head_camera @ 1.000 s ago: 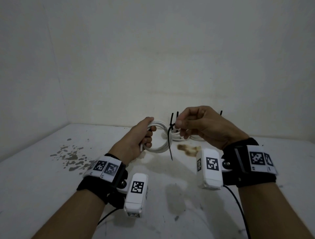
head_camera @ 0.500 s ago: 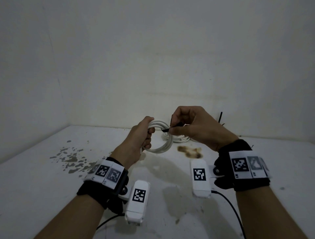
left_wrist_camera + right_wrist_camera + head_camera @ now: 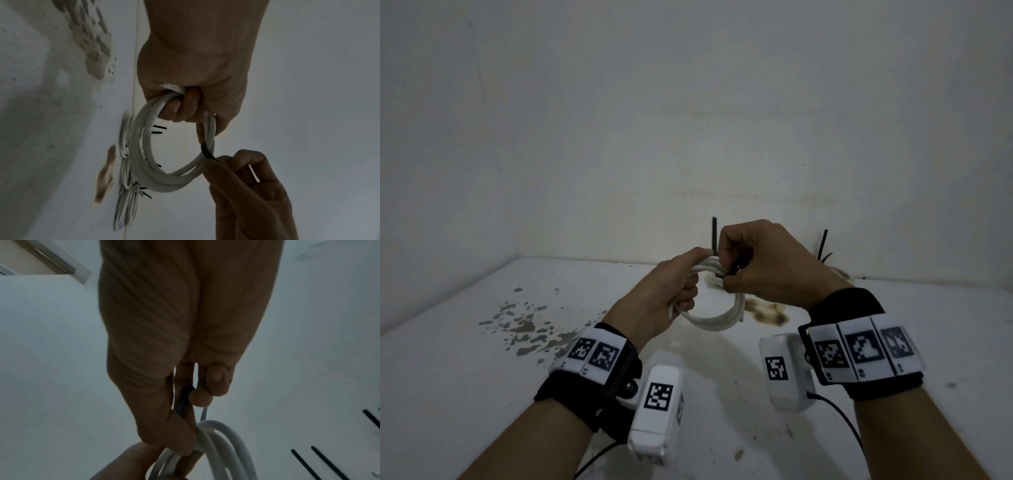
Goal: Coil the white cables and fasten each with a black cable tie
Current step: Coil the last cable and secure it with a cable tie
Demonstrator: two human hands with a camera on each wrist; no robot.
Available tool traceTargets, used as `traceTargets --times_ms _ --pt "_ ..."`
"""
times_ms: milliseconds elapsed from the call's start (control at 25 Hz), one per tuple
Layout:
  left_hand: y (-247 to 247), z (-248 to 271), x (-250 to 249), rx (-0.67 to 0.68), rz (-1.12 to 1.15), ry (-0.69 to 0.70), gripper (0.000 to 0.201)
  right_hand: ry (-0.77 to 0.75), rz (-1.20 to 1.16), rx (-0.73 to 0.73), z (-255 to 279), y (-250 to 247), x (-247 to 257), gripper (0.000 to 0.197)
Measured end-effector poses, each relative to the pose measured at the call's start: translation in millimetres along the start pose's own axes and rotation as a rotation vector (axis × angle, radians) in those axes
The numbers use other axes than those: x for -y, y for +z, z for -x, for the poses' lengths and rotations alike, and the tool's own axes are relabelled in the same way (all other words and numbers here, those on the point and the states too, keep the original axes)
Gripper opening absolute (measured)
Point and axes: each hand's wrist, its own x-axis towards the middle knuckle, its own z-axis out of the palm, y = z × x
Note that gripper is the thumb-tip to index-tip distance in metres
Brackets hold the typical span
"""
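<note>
My left hand [image 3: 671, 291] grips a coil of white cable [image 3: 717, 320] held above the white table, fingers curled round its left side; the same coil [image 3: 174, 180] hangs as a ring in the left wrist view. My right hand [image 3: 756, 267] pinches a black cable tie [image 3: 206, 151] wrapped over the coil's top right. In the right wrist view the tie [image 3: 184, 400] runs between thumb and fingers down to the coil [image 3: 222, 443]. The tie's tail is mostly hidden inside the hand.
Other white cable coils [image 3: 125, 164] with black ties lie at the back of the table against the wall. Tie tails stick up there [image 3: 823, 245]. A brown stain [image 3: 768, 313] and grey flecks [image 3: 530, 329] mark the table [image 3: 465, 394].
The tie hung loose from my right hand a second ago; now it is wrapped over the coil. My right hand has moved left and closed in against the left hand.
</note>
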Motion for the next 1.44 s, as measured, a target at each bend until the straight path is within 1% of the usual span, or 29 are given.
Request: traceTargets --times_ms 120,200,240,280,400,480,560,640,720,800,880,1000,1120,1200,1280,1360,1440 --pt "-2.9 -1.9 0.8 -0.079 0.011 0.04 0.035 -0.002 -0.19 0.031 1.6 -0.5 3.2 0.023" --pt "-5.6 -3.1 1.4 -0.118 0.028 0.046 0.023 0.014 -0.275 0.052 2.1 -2.5 4.0 0.023" --pt "-6.5 -3.1 2.2 -0.119 0.035 0.04 0.019 0.014 -0.26 0.049 1.5 -2.8 3.6 0.022" --pt "-6.7 -3.8 3.1 -0.112 0.04 0.03 0.02 0.012 -0.222 0.042 0.2 -2.6 2.8 0.021" --pt "-3.0 -4.7 5.1 -0.104 0.053 0.006 0.032 0.024 -0.059 0.009 -2.4 2.0 -1.2 0.022" --pt "2.1 -3.8 5.6 -0.076 0.124 -0.021 0.032 0.001 0.03 -0.026 -3.2 5.1 -2.5 0.024" --pt "5.0 -1.9 6.8 -0.02 0.196 -0.07 0.034 -0.036 0.044 -0.053 -3.1 7.4 -3.7 0.027" --pt "5.0 0.1 8.4 0.066 0.242 -0.127 0.045 -0.063 0.051 -0.053 -4.4 10.7 -4.6 0.029" --pt "5.9 2.7 8.6 0.118 0.273 -0.153 0.043 -0.055 0.067 -0.042 -5.8 14.6 -6.0 0.031" --pt "6.9 3.8 7.3 0.092 0.288 -0.144 0.037 -0.034 0.04 -0.057 -6.5 17.2 -7.0 0.033" --pt "8.0 4.6 6.0 0.044 0.3 -0.116 0.029 0.0 -0.048 -0.077 -5.8 17.1 -7.7 0.036" --pt "8.8 4.9 3.1 -0.016 0.289 -0.078 0.022 0.021 -0.172 -0.083 -4.0 13.1 -8.9 0.03" --pt "8.5 3.5 2.4 -0.073 0.242 -0.063 0.021 0.013 -0.224 -0.033 -2.6 8.7 -6.9 0.023" --pt "4.8 2.0 3.3 -0.12 0.253 -0.056 0.022 -0.011 -0.23 0.035 -2.2 8.1 -1.2 0.023" --pt "-0.5 0.7 4.5 -0.145 0.24 -0.045 0.024 -0.026 -0.219 0.057 -2.3 8.6 4.0 0.024" --pt "-4.1 -1.2 3.5 -0.161 0.18 -0.012 0.027 -0.012 -0.261 -0.01 -3.3 8.1 5.6 0.026" --pt "-5.2 -2.9 -0.2 -0.168 0.102 0.051 0.022 0.043 -0.346 -0.165 -6.3 7.8 2.1 0.028"
